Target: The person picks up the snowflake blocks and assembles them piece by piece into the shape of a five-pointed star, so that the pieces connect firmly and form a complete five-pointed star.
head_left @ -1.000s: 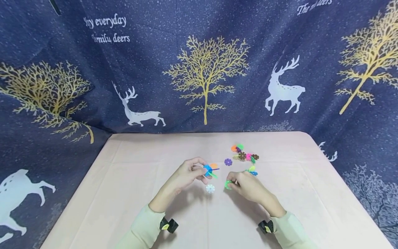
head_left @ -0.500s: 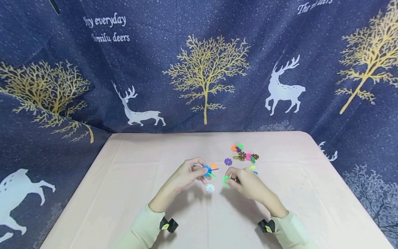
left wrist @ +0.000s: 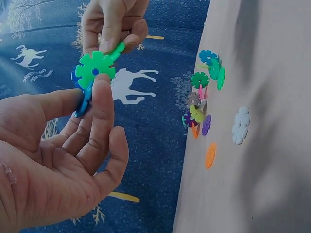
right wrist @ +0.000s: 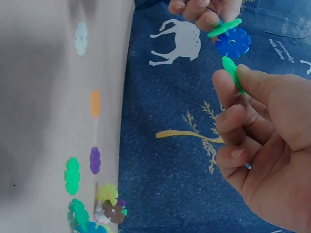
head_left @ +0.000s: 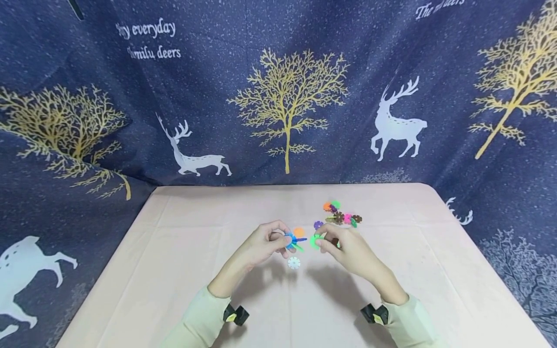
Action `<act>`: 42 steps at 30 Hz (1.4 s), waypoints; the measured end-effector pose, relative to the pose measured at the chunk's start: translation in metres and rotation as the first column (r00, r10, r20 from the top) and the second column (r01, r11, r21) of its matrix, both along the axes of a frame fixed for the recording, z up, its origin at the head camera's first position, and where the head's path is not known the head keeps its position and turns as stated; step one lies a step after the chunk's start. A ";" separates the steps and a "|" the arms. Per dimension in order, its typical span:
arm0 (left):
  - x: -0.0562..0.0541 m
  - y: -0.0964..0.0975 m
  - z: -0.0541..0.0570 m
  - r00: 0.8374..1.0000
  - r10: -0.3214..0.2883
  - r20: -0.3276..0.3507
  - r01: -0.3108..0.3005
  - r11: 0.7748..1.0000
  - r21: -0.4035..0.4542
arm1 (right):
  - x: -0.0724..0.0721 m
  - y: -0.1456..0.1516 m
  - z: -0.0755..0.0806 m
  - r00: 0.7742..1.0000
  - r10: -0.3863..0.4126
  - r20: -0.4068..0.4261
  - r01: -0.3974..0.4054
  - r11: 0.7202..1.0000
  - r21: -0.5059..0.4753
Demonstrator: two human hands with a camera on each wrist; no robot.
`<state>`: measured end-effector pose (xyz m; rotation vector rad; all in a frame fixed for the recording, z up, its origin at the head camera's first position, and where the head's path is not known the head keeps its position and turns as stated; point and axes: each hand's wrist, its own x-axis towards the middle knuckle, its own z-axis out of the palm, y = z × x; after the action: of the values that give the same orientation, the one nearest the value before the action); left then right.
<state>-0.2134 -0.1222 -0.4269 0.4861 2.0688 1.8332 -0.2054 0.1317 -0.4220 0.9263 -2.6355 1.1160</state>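
Observation:
Thumb and fingers of my left hand (head_left: 263, 243) pinch a small cluster of slotted plastic snowflake discs. It joins a light blue disc (left wrist: 84, 103), a bright green disc (left wrist: 101, 61) and a dark blue disc (right wrist: 241, 46). In the left wrist view, one fingertip lies against the green disc's face. My right hand (head_left: 352, 251) pinches a single green snowflake disc (right wrist: 232, 72) between thumb and index finger, its edge turned toward the cluster. Both hands are above the table, and in the right wrist view the single disc sits close below the dark blue one.
On the pale tabletop (head_left: 196, 275) lie a white disc (head_left: 294, 263), an orange disc (head_left: 299, 232) and a purple disc (head_left: 318, 225). Farther back are several joined discs, including a brown one (head_left: 339, 217). A loose green disc (right wrist: 72, 175) shows beside them. A printed cloth (head_left: 209, 96) hangs behind.
My right hand has risen in the head view and come a little left, bringing its green disc near the cluster. It now covers most of the yellow and blue pieces. My left hand stays nearly still.

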 end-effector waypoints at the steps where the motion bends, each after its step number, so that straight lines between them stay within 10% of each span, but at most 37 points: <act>1: 0.000 0.000 0.000 1.000 -0.001 -0.009 0.001 1.000 -0.010 | 0.000 0.000 0.001 1.000 0.000 -0.003 0.000 1.000 -0.004; 42: 0.016 0.008 0.007 0.983 0.061 -0.171 -0.090 0.982 -0.164 | 0.003 -0.006 0.004 0.983 0.098 -0.155 -0.115 0.988 -0.106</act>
<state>-0.1970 -0.1138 -0.4199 0.5359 2.3611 1.6860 -0.2022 0.1255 -0.4178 1.0929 -2.4016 1.1592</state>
